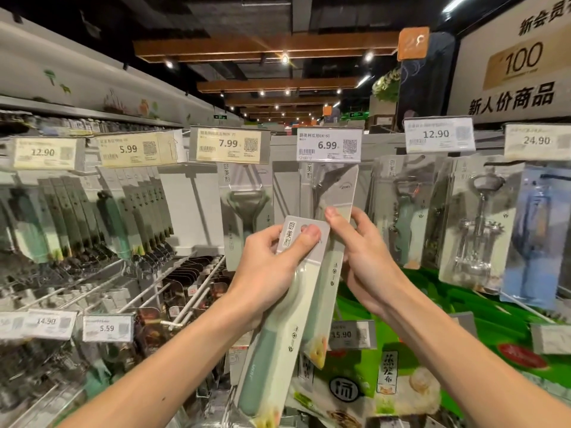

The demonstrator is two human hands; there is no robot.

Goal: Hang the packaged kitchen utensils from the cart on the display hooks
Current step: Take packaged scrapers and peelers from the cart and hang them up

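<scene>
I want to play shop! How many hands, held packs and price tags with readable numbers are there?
Hands: 2, left hand and right hand
Held packs: 2
Readable price tags: 9
Total: 13

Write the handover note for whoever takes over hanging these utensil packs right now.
Left hand: grips the green-handled pack at its top, thumb on the card; not yet on a hook.
Right hand: pinches the second pack, whose top reaches up under the 6.99 tag; whether it is on the hook cannot be told.
Left to do: seat the second pack, then hang the green-handled pack. The cart is out of view.
</scene>
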